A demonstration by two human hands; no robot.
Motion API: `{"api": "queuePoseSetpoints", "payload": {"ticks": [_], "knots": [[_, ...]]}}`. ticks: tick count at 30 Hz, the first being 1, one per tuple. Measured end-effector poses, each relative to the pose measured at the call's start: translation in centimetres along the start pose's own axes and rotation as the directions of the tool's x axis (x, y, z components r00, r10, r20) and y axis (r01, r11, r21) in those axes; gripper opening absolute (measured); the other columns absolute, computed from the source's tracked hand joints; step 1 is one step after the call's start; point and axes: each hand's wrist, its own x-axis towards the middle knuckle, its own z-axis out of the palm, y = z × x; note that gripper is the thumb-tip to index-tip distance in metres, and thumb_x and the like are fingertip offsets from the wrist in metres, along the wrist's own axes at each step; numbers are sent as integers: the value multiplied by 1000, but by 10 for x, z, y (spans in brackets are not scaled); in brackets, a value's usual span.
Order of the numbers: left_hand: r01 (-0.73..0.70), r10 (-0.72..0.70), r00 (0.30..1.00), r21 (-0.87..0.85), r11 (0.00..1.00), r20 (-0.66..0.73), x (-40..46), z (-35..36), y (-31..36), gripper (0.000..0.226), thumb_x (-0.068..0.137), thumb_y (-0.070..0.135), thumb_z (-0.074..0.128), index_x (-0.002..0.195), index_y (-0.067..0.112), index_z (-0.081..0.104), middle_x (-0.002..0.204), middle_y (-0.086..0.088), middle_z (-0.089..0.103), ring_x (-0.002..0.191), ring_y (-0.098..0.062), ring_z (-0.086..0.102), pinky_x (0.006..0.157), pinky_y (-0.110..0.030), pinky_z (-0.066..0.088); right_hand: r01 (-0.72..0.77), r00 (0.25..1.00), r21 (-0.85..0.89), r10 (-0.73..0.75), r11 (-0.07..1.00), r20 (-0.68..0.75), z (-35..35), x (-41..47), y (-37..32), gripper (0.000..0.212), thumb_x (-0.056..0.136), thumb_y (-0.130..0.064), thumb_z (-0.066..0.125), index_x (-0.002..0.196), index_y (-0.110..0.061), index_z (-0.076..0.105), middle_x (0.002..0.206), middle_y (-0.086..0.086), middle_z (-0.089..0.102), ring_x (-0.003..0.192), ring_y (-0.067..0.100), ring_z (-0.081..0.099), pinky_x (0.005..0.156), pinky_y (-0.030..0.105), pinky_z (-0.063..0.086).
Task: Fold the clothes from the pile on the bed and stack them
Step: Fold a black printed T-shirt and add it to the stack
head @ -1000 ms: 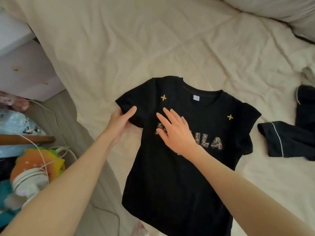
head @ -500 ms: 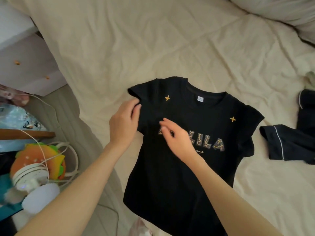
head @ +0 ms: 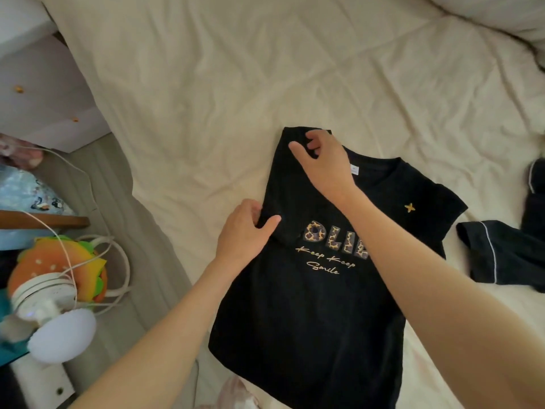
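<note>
A black T-shirt point(head: 306, 314) with leopard-print letters and gold script lies face up on the cream bedsheet point(head: 224, 84). Its left sleeve and side are folded inward over the chest. My left hand point(head: 246, 233) grips the folded left edge at chest height, thumb on top. My right hand point(head: 323, 160) pinches the folded fabric at the left shoulder, just beside the collar. The right sleeve with a gold cross still lies spread out.
A dark navy garment with white piping point(head: 507, 255) lies on the bed to the right. A white drawer unit point(head: 38, 95) stands at the left. Beside the bed are a burger-shaped cushion point(head: 59, 270), a white lamp point(head: 56, 326) and cables.
The shirt's left sleeve has been folded inward over the front. My right hand moved from the chest up to the left shoulder; my left hand slid down the folded edge.
</note>
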Motion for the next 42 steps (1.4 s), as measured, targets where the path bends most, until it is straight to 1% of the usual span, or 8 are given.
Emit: {"api": "queuePoseSetpoints", "payload": {"ticks": [7,13,19,27,33,34,36,42], "knots": [[68,-65,996,-50,996,59,0,0,-20,29,97,30,45,121,15,54,122,-1,59,115,-18,54,90,-24,41,-163,985,-92,168,982,44,22,29,-11,28,95,-27,53,117,-12,57,109,5,62,105,23,57,96,45,44],[36,-35,999,-35,999,38,-3,-4,-30,33,96,37,46,119,15,54,119,0,61,111,-18,57,91,-28,45,219,944,-237,-267,947,-196,27,-38,10,36,92,-19,55,127,-8,54,130,9,54,123,24,47,102,39,37],[25,-40,995,162,986,90,-33,-9,-55,40,93,46,46,120,17,51,100,4,63,93,-17,61,75,-29,48,477,862,-491,-279,729,423,38,-129,69,53,98,-38,41,148,-22,29,158,5,15,147,22,7,118,48,2],[-113,202,972,511,852,-122,-79,-10,-38,44,92,14,53,134,10,41,128,-12,50,110,-26,53,84,-35,47,-246,922,-158,180,956,-344,-28,-189,118,28,93,-12,54,119,-5,59,123,12,57,118,28,51,101,41,39],[-544,409,839,600,587,360,-82,57,20,53,99,29,39,149,24,20,158,-3,8,146,-24,1,116,-43,10,-633,459,707,888,316,13,-83,-172,150,36,96,-36,49,114,-6,56,102,-2,45,96,23,60,84,30,46],[-577,390,817,592,563,425,-81,69,23,54,100,31,37,149,26,16,159,-2,2,146,-24,-4,116,-45,6,-585,446,805,867,97,220,-88,-167,150,42,96,-39,50,120,-5,55,137,14,44,96,23,62,81,31,49],[-593,313,800,602,534,511,-80,87,26,56,100,35,35,150,29,10,159,-2,-6,145,-26,-10,115,-49,1,-530,501,839,752,-126,429,-96,-159,150,50,95,-43,51,129,-7,49,109,8,63,89,18,61,67,29,47],[-561,138,806,668,490,576,-75,97,28,60,100,36,36,149,33,4,158,1,-14,144,-26,-15,114,-52,1,-287,560,936,757,-204,337,-106,-160,155,15,92,-14,59,105,-7,59,116,6,63,94,19,63,73,30,52]]}}
